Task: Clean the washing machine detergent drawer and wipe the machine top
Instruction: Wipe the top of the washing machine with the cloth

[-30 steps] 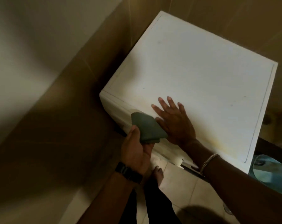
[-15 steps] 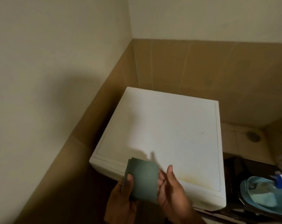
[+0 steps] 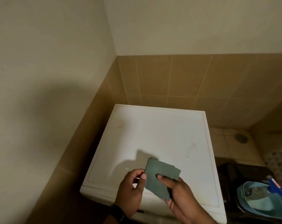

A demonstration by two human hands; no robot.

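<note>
A white washing machine stands in the room's corner; its flat top (image 3: 154, 136) has faint stains near the right side and front edge. Above the top's front part I hold a folded green cloth (image 3: 159, 177). My right hand (image 3: 179, 196) grips the cloth from below, thumb pressed on its upper face. My left hand (image 3: 132, 186) pinches the cloth's left edge between thumb and fingers. A dark watch sits on my left wrist. The detergent drawer is not in view.
Tiled walls close in behind and left of the machine. To its right, on the floor, a dark container (image 3: 250, 175) stands with a blue basin (image 3: 263, 199) on it. A floor drain (image 3: 241, 137) lies further back.
The view has risen from looking down at the machine to facing the corner. My right hand left the machine top and took hold of the cloth, which both hands now hold.
</note>
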